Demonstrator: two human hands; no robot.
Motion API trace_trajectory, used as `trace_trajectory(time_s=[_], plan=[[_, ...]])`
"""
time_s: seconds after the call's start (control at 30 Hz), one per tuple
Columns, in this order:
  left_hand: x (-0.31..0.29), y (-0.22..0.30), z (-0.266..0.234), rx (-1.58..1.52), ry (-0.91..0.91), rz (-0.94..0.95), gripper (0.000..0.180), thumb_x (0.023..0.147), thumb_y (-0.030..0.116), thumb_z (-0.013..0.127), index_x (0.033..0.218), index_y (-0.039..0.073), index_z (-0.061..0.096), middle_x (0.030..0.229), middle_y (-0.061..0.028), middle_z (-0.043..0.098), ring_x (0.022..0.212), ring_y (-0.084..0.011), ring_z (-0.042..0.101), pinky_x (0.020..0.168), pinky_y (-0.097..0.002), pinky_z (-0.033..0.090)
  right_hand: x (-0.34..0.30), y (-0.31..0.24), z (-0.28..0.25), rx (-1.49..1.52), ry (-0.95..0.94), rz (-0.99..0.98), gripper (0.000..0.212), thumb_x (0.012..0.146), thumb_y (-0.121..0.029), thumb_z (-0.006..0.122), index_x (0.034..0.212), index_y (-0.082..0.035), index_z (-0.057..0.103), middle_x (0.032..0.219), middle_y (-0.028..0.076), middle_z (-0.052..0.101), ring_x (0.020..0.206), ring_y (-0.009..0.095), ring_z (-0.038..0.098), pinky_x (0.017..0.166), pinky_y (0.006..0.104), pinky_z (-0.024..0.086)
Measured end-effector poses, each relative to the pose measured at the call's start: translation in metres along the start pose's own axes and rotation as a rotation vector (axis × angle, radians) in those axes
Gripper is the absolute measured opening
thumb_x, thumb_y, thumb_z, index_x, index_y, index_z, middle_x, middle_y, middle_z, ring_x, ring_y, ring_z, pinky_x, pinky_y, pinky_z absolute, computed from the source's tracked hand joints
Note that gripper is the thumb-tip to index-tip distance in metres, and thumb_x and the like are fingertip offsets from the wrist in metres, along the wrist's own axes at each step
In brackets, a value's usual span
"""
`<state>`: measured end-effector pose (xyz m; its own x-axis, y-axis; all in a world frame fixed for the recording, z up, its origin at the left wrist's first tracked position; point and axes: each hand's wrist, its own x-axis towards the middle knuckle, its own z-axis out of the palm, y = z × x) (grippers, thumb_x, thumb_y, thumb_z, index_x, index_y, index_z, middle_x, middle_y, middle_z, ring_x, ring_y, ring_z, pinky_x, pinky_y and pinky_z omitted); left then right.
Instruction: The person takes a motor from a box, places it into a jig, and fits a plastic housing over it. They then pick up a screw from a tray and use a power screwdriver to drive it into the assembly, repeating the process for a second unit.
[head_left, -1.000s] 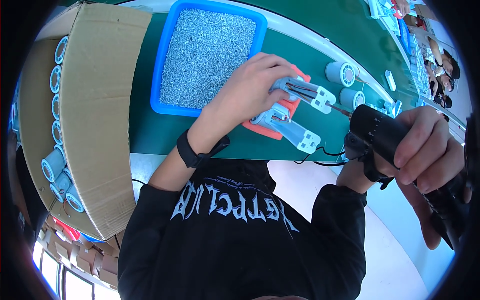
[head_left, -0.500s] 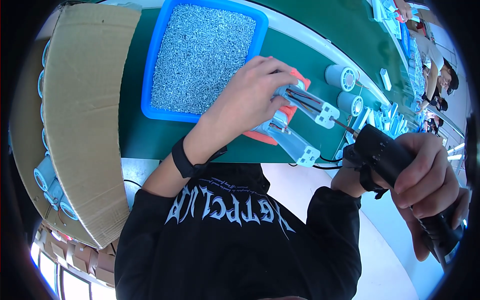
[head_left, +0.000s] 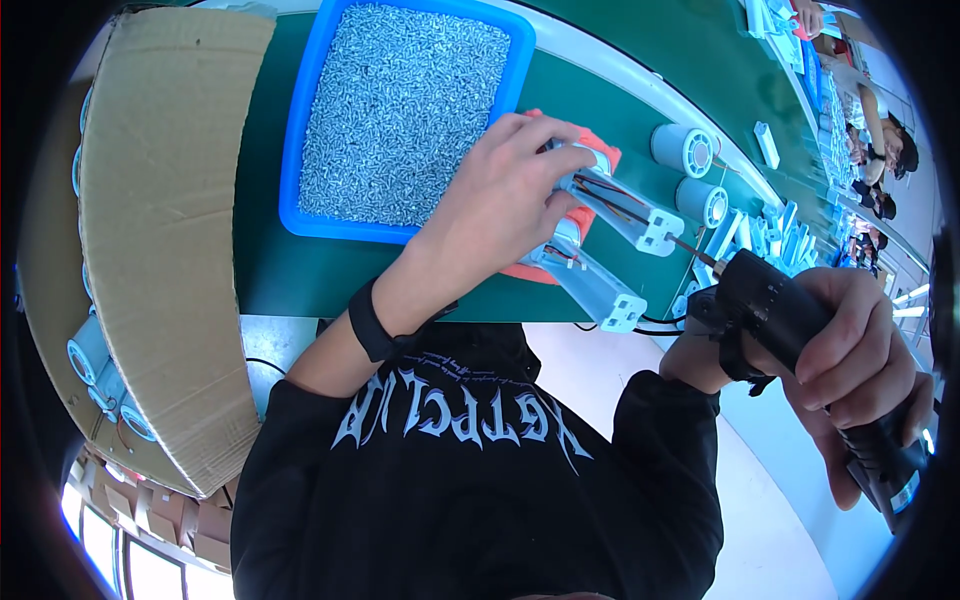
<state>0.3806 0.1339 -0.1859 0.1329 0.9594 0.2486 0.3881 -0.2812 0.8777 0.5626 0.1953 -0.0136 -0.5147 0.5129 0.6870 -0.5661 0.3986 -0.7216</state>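
Note:
My left hand [head_left: 525, 185] is closed around the upper of two light-blue plastic housings [head_left: 625, 212], which has dark and coloured wires along its open side. A second such housing [head_left: 592, 287] lies just below it, nearer to me. Both rest at an orange-red holder [head_left: 600, 148], partly hidden by my hand. In my right hand [head_left: 860, 360] is a black electric screwdriver [head_left: 768, 305], its fingers wrapped round the body. The thin bit points left, its tip at the end face of the upper housing. Whether a screw sits there is too small to tell.
A blue tray [head_left: 290, 180] full of small silver screws stands behind my left hand. At far left is a cardboard box [head_left: 165, 240] with round light-blue parts. Two round motor-like parts [head_left: 683, 150] and a pile of housing pieces [head_left: 770, 235] lie right. Other people work at far right.
Both hands and the screwdriver have shifted only slightly. The bit stays at the end of the upper housing, and both grips are the same.

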Motion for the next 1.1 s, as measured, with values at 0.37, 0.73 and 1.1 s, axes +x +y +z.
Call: trace_trajectory(time_s=[0.37,0.73,1.1], plan=[[0.001,0.001,-0.002,0.013,-0.020,-0.003,0.036,0.067,0.001,0.070,0.102,0.007,0.067,0.112,-0.0089,0.063,0.101,-0.0308,0.057,0.088,-0.0397,0.049,0.006,0.010,0.009,0.014,-0.071,-0.010,0.048,0.077,-0.036,0.076,0.109,-0.008,0.054,0.070,0.006,0.061,0.052,0.017,0.063,0.045,0.0269,0.054],[0.001,0.000,-0.005,0.014,-0.058,-0.020,0.036,0.067,0.000,0.070,0.103,0.007,0.068,0.110,-0.0086,0.064,0.100,-0.0299,0.058,0.088,-0.0390,0.049,0.014,0.017,0.004,0.029,-0.176,0.054,0.057,0.077,-0.044,0.075,0.113,-0.006,0.052,0.082,0.006,0.061,0.053,0.012,0.058,0.048,0.0224,0.049],[0.006,0.004,-0.028,-0.035,-0.092,0.040,0.028,0.069,0.007,0.074,0.095,0.006,0.065,0.105,-0.0098,0.061,0.101,-0.0304,0.056,0.089,-0.0389,0.047,-0.011,-0.084,-0.025,0.293,0.676,0.321,0.052,0.082,-0.036,0.072,0.119,-0.005,0.050,0.086,0.005,0.051,0.060,0.013,0.046,0.056,0.0245,0.039]])
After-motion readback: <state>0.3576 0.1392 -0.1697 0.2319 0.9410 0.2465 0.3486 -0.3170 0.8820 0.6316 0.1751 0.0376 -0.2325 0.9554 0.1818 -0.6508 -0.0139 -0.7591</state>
